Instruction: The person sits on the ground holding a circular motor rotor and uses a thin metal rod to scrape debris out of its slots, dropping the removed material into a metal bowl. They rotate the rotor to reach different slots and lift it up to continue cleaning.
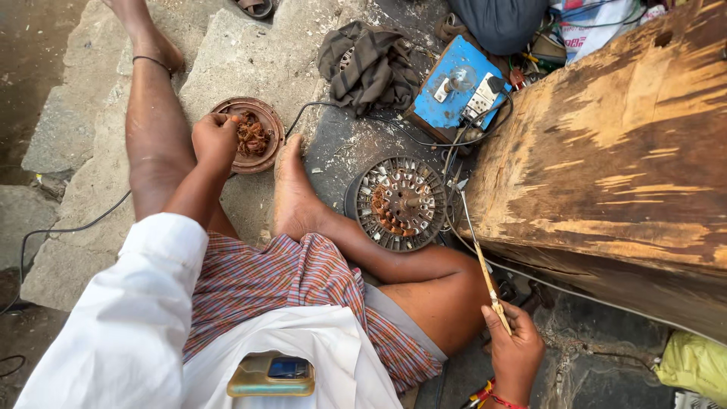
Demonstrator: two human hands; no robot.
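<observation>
Lower right, right hand (513,350) pinches a thin stiff stick (485,269), light, gripped low; left hand (215,141) closes on springy wire scraps (252,138) upper left.

Person sits on stone floor (265,53), legs stretched toward far side. Left hand (215,140) reaches into round dish (250,135), far left, just beside left foot. Wire scraps (252,136) lie in dish. Fan stator (400,203) sits on floor centre, between foot and wood block (613,151) at right. Cloth (367,64) lies far of stator; switch board (458,87) just right of cloth, cables running btwn. Right hand (513,352), near right, holds thin stick (485,269) pointing toward stator. Phone (273,375) in shirt pocket, near centre.
</observation>
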